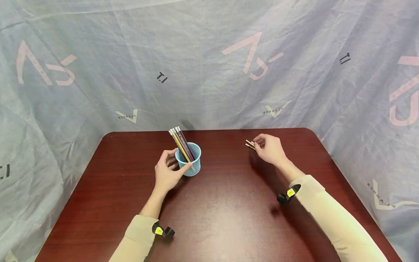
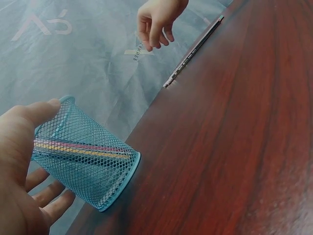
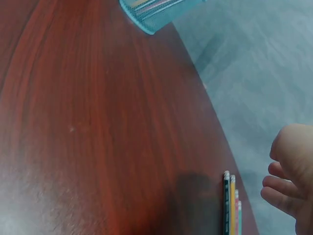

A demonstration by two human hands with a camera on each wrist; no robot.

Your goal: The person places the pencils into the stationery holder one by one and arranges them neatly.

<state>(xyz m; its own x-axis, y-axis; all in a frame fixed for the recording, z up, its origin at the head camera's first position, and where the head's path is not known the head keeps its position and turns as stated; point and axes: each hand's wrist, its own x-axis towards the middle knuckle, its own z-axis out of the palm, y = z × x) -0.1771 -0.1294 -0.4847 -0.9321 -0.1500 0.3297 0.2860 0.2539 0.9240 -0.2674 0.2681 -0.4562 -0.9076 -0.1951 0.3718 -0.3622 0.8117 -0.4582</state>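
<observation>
A light blue mesh pencil cup (image 1: 195, 169) stands upright on the table, with several pencils (image 1: 181, 141) leaning in it, eraser ends up. My left hand (image 1: 166, 175) holds the cup from its left side; the left wrist view shows the thumb at the rim and the other fingers round the mesh wall (image 2: 93, 176). At the back right, my right hand (image 1: 270, 148) hovers with loosely bent fingers and nothing in them. Below it several loose pencils (image 3: 232, 205), dark, yellow, pink and teal, lie side by side; in the left wrist view a gap separates them from the right hand (image 2: 157, 22).
The dark red wooden table (image 1: 216, 203) ends at a back edge close behind the cup and the loose pencils. Grey printed cloth (image 1: 203, 65) hangs behind and on both sides. Black wrist cameras (image 1: 167, 233) sit on both cuffs.
</observation>
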